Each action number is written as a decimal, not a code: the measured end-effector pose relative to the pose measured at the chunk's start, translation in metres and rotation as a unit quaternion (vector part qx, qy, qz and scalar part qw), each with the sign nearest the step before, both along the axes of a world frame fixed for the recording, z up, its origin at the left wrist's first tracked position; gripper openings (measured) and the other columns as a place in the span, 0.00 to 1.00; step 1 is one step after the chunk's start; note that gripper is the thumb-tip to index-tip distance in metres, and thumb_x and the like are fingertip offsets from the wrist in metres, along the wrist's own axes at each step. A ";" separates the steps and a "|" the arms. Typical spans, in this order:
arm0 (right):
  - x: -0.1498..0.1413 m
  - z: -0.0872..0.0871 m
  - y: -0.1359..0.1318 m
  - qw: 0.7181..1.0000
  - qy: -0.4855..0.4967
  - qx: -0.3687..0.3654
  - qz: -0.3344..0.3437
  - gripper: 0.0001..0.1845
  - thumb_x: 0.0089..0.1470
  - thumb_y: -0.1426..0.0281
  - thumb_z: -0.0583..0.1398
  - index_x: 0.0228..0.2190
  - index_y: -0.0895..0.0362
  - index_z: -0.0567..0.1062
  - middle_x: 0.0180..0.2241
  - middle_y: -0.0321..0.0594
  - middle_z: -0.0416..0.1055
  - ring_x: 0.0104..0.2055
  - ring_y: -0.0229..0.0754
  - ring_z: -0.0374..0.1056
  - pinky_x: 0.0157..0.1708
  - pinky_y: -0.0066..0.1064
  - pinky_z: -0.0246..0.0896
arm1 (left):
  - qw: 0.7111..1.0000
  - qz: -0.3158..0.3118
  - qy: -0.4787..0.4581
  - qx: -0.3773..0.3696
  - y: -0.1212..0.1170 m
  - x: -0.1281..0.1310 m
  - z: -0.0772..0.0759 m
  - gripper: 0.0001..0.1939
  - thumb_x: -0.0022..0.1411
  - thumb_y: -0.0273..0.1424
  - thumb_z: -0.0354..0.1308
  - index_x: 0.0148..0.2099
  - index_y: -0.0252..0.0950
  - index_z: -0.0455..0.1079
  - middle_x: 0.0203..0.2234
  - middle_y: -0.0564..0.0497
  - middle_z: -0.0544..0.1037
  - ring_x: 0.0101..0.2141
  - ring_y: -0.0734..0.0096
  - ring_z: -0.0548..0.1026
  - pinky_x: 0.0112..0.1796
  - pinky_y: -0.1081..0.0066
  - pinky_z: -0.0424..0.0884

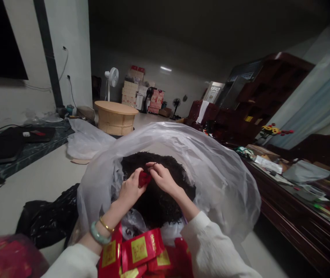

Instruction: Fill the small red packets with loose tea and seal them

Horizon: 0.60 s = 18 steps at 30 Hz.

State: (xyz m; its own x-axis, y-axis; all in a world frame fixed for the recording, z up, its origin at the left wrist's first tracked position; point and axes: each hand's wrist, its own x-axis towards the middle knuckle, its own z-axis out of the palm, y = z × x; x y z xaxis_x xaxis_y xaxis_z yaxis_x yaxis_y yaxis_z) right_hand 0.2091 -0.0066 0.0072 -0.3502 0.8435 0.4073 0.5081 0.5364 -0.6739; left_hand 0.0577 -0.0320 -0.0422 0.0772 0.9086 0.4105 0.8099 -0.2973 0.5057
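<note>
My left hand (130, 188) is closed around a small red packet (144, 179), held above a heap of dark dried leaves (159, 200). At the packet's upper end my right hand (162, 177) pinches its fingers together, with dark bits like the leaves at the fingertips. The exact grip there is partly hidden. The heap lies inside a large clear plastic bag (222, 181), whose rim is spread wide around it. Close to my body, below both wrists, lie several red packets (141, 249) with yellow labels.
A black plastic bag (50, 216) and a red bag (11, 256) lie on the floor at left. A dark wooden cabinet (286, 224) with clutter on top runs along the right. Further back stand a round wooden table (115, 110) and a white fan (112, 78).
</note>
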 end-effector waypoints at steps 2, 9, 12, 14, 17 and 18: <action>-0.003 0.004 -0.004 0.998 -0.054 0.012 0.000 0.16 0.56 0.71 0.52 0.44 0.55 0.74 0.43 0.42 0.74 0.46 0.42 0.65 0.49 0.37 0.60 | 1.000 -0.005 0.000 0.011 -0.001 0.001 -0.001 0.23 0.59 0.33 0.58 0.56 0.38 0.59 0.47 0.43 0.76 0.41 0.57 0.79 0.37 0.65 0.74; -0.001 0.005 0.018 1.000 0.022 -0.006 0.000 0.16 0.52 0.75 0.51 0.40 0.55 0.74 0.31 0.36 0.74 0.34 0.39 0.69 0.40 0.33 0.65 | 0.999 -0.011 -0.015 0.048 -0.007 0.004 -0.014 0.26 0.54 0.24 0.59 0.55 0.40 0.60 0.49 0.45 0.75 0.44 0.59 0.77 0.42 0.65 0.74; 0.000 -0.011 0.047 0.997 0.041 -0.047 -0.043 0.22 0.49 0.76 0.52 0.47 0.56 0.71 0.39 0.40 0.75 0.40 0.41 0.70 0.44 0.36 0.66 | 0.997 -0.029 -0.027 0.072 -0.009 0.003 -0.021 0.30 0.51 0.21 0.59 0.55 0.41 0.60 0.52 0.45 0.73 0.48 0.59 0.75 0.46 0.64 0.73; -0.003 -0.023 0.065 0.996 -0.020 -0.069 -0.046 0.23 0.50 0.73 0.56 0.49 0.56 0.71 0.48 0.45 0.72 0.49 0.46 0.68 0.52 0.41 0.62 | 0.995 -0.029 -0.039 0.084 -0.009 0.002 -0.023 0.30 0.50 0.20 0.59 0.55 0.41 0.59 0.52 0.45 0.73 0.49 0.59 0.75 0.46 0.63 0.73; -0.016 -0.035 0.087 0.988 -0.140 -0.064 0.005 0.28 0.51 0.65 0.59 0.54 0.58 0.67 0.57 0.50 0.64 0.60 0.53 0.58 0.60 0.47 0.52 | 0.994 -0.018 -0.057 0.091 -0.010 -0.001 -0.025 0.29 0.50 0.20 0.58 0.55 0.40 0.60 0.49 0.46 0.75 0.46 0.60 0.77 0.44 0.64 0.74; -0.023 -0.037 0.094 0.981 -0.182 -0.055 0.030 0.31 0.51 0.63 0.59 0.56 0.59 0.65 0.60 0.51 0.60 0.63 0.54 0.54 0.61 0.46 0.49 | 0.994 -0.015 -0.062 0.094 -0.010 -0.002 -0.025 0.28 0.51 0.21 0.58 0.54 0.40 0.60 0.48 0.46 0.76 0.44 0.60 0.78 0.42 0.65 0.75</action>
